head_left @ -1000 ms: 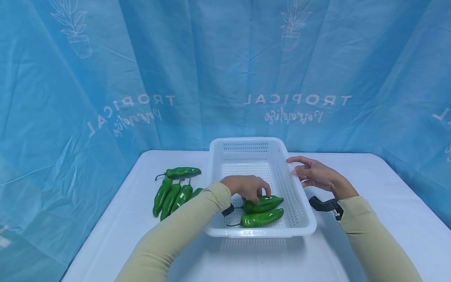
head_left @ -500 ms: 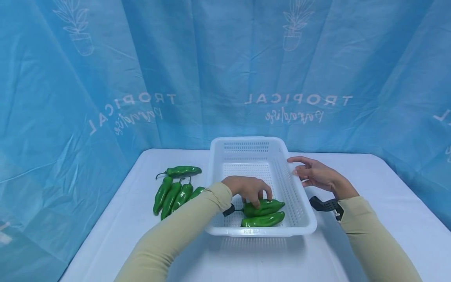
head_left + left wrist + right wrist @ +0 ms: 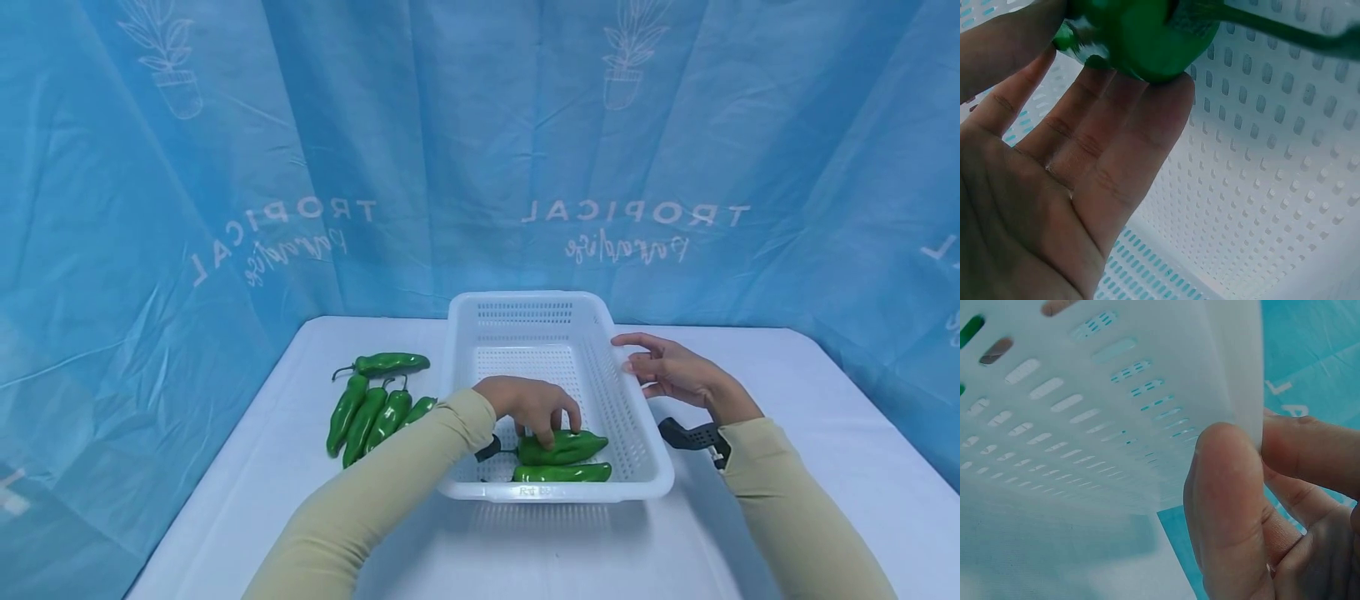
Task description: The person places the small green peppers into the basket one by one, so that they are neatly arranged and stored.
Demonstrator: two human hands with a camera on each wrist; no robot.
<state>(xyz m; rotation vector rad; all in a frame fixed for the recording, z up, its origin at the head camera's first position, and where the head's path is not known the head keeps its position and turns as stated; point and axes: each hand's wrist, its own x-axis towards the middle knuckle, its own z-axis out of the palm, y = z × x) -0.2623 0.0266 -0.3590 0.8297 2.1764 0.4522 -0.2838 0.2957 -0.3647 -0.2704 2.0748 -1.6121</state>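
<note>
Inside a white perforated basket (image 3: 555,492), my left hand (image 3: 536,406) grips a glossy green pepper (image 3: 572,448) from above. In the left wrist view, the thumb and fingers of my left hand (image 3: 1066,165) are around the pepper (image 3: 1147,37), with its stem pointing right. A second green pepper (image 3: 562,473) lies in front of it, close to the basket's near wall. My right hand (image 3: 675,372) is at the basket's right rim. In the right wrist view, the thumb and index finger of my right hand (image 3: 1241,515) pinch the basket's edge (image 3: 1244,369).
Several green peppers (image 3: 365,422) lie on the white table (image 3: 247,517) left of the basket, partly behind my left sleeve. One pepper (image 3: 392,363) lies crosswise behind them. A blue printed curtain (image 3: 480,150) hangs behind the table and along its sides.
My left hand and the gripped pepper have moved slightly toward the basket's near side. The front pepper has shifted and sits closer to the near wall. My right hand stays on the rim.
</note>
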